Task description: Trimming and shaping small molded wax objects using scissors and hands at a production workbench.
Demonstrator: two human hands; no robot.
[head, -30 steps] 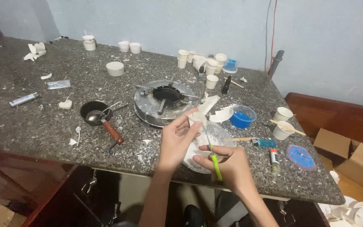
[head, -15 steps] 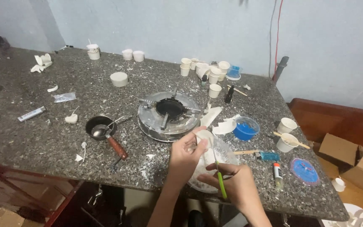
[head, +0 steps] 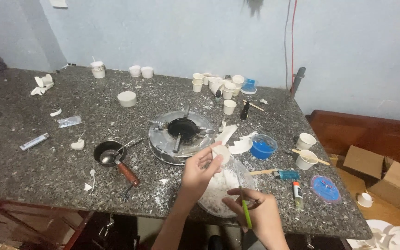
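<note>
Head view: a speckled dark stone tabletop [head: 33,171] carries a round metal burner [head: 180,135] at its middle. At the near edge sits a clear bowl of white flakes [head: 218,192]. Above that bowl, the left hand [head: 199,170] pinches a small white cup [head: 221,153], tilted. The right hand [head: 261,214] is closed around a green stick [head: 246,214] just beside the bowl.

1. The desk [head: 33,176] is dark grey stone, speckled and strewn with white flecks.
2. The small cup [head: 221,153] in the left hand [head: 200,169] is white.
3. The stick [head: 246,214] in the right hand [head: 258,215] is bright green.
4. The bowl [head: 263,147] is blue.
5. The little pan [head: 107,153] is black with a reddish-brown handle.
6. The wall [head: 172,32] is pale blue.
</note>
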